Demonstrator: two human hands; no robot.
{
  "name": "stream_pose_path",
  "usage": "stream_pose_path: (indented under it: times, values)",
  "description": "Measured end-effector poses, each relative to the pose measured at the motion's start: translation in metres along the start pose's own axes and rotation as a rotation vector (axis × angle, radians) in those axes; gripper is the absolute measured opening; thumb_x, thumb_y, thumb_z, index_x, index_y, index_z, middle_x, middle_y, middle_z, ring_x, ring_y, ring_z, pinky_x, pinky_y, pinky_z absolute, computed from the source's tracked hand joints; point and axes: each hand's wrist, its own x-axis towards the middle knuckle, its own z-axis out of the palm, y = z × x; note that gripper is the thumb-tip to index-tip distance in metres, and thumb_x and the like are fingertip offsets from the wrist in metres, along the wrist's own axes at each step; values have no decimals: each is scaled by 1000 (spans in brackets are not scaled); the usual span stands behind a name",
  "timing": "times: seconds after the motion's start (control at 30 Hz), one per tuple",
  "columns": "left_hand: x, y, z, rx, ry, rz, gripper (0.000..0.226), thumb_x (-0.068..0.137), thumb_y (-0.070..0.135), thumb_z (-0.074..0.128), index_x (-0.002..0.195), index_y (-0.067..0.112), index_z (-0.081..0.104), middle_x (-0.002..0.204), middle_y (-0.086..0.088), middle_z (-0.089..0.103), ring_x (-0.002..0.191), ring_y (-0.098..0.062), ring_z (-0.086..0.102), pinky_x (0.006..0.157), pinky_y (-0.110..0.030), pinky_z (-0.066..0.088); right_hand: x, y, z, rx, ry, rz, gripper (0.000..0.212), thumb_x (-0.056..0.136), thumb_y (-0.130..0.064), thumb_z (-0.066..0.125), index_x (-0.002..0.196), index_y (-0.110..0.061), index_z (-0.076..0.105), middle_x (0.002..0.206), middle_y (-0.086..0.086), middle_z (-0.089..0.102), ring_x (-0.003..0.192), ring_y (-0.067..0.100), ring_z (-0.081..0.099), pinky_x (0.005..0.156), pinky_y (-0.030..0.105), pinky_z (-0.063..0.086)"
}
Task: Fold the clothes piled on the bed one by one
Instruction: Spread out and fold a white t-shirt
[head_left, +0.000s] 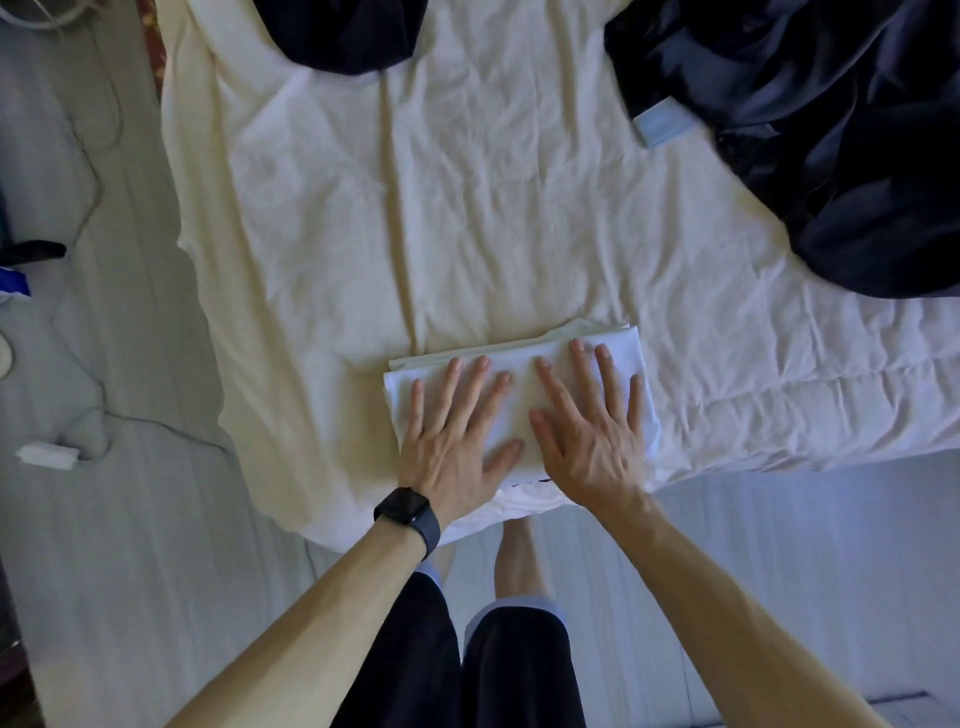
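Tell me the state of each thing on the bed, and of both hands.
Cream bed sheet: wrinkled, spread out.
White folded cloth garment: folded into a flat rectangle, lying at the sheet's near edge.
Left hand: flat, fingers spread, pressing on the garment.
Right hand: flat, fingers spread, pressing on the garment.
Dark navy clothes pile: crumpled, unfolded, far right.
Second dark garment: unfolded, at the far edge, partly out of frame.

A bedroom: rumpled white bed (467, 208) strewn with dark clothes (831, 130).

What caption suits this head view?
Left hand and right hand press a folded white garment on the bed; dark clothes wait.
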Motion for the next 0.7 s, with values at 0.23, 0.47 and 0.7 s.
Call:
stream_pose_path:
  times: [0.23,0.47,0.7]
  values:
    - [18,-36,44,40,-4,-24,80,87,80,35,157,47,15,168,1,12,153,-38,6,118,-67,8,21,31,48,-112,12,3,69,96,-68,35,158,-37,31,168,7,22,156,33,15,117,67,7]
    - [24,-54,30,10,-78,-83,82,83,86,30,156,49,16,163,0,26,147,-30,29,105,-55,30,19,29,36,-77,-33,84,73,94,-71,31,159,-37,25,169,9,18,157,33,13,119,65,4]
    - [24,-94,-10,93,-187,-109,61,97,66,25,154,44,29,154,-2,43,134,-28,44,102,-51,35,17,23,17,-92,-91,274,67,98,-69,22,160,-45,15,172,-1,5,158,21,0,122,62,-2]
